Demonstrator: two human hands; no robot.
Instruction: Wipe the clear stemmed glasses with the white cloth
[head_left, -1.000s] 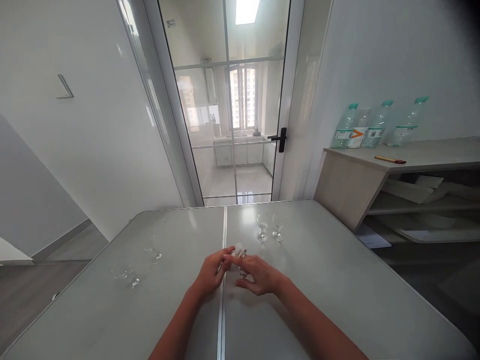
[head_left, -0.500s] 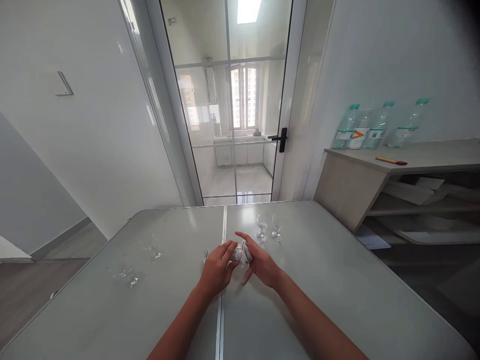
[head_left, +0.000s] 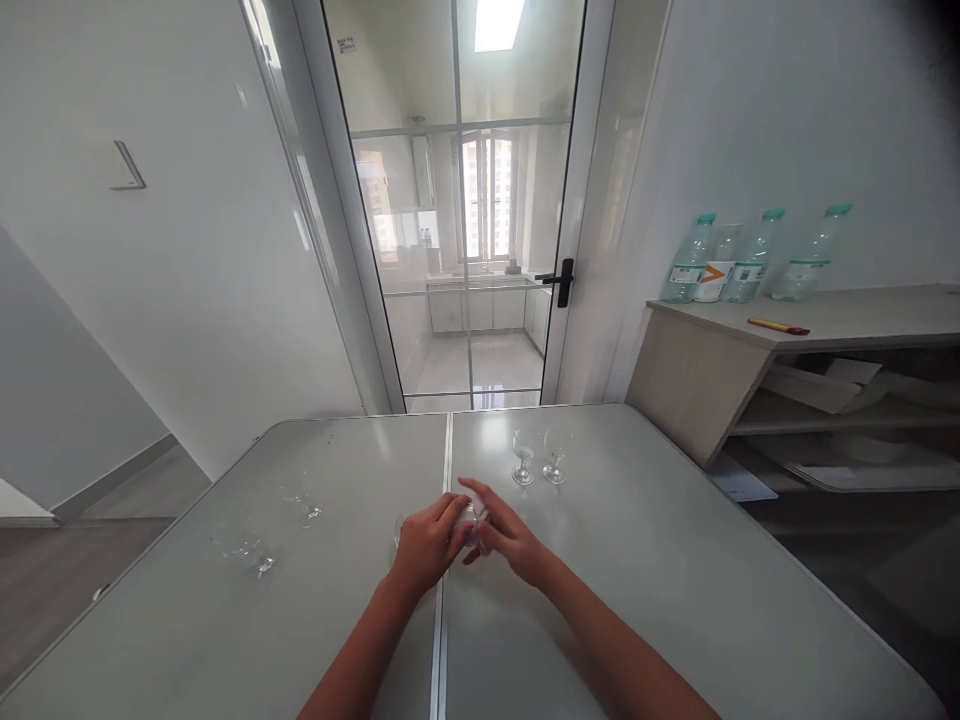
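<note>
right hand (head_left: 517, 545) shifted left, fingers now curled over white cloth (head_left: 481, 510) against glass (head_left: 466, 516); left hand (head_left: 426, 545) wrapped round glass, near middle seam (head_left: 440, 640) of surface (head_left: 600, 560). hard twist could crack glass; loosened fingers could drop it.

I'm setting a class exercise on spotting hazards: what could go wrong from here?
The clear glassware held in the left hand might slip and hit the table. If it reached forward, the right hand could knock the two stemmed glasses standing beyond it. The faint, transparent glasses off to the left could be overlooked and bumped.
</note>
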